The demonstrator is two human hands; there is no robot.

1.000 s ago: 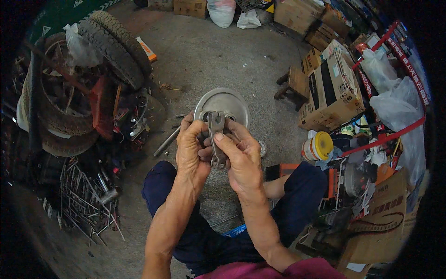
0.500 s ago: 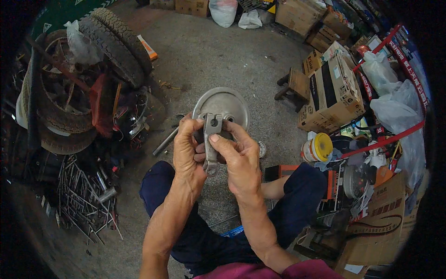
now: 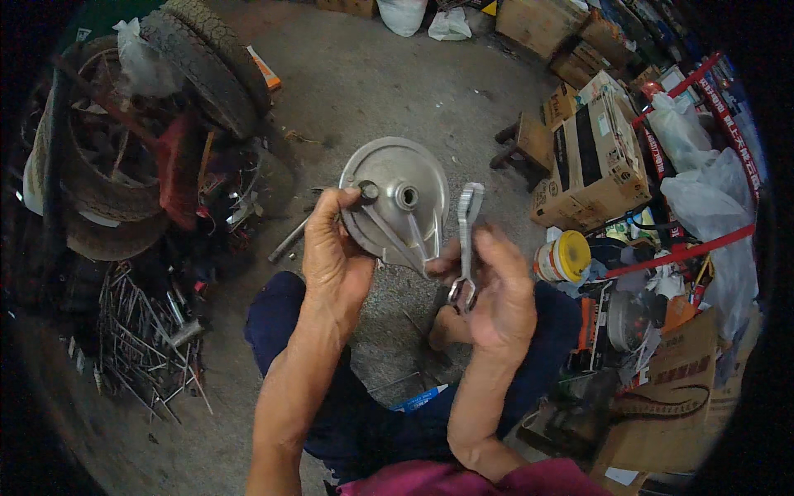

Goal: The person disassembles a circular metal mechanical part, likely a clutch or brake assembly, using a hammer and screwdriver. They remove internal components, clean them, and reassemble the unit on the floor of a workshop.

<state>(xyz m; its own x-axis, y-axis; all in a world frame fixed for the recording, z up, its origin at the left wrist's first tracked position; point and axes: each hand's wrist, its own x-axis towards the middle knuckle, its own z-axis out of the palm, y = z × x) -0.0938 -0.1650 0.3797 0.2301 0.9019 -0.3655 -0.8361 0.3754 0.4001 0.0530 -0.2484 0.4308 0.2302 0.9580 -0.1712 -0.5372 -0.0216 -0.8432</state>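
Note:
My left hand (image 3: 331,248) is closed on the left edge of a round silver drum brake plate (image 3: 385,165), its thumb beside a dark round stud (image 3: 368,192). The fingers behind the plate are hidden. The plate faces up, with a raised ringed hole in its middle and ribs running toward its near right edge. Just right of it, my right hand (image 3: 496,285), slightly blurred, grips a grey metal brake arm (image 3: 466,240). The arm stands lengthwise, its ridged end pointing away from me and its forked end near my palm. A gap separates the arm's far end from the plate.
On the left are old tyres (image 3: 203,70) and a heap of thin metal rods (image 3: 145,351). A metal tube (image 3: 289,238) lies left of the plate. To the right stand a small wooden stool (image 3: 529,142), cardboard boxes (image 3: 591,157) and a yellow-lidded tub (image 3: 569,255).
Both hands held the brake arm over the plate before. Now my right hand has carried the arm rightward and turned it, while my left hand has let go of it and grips the plate.

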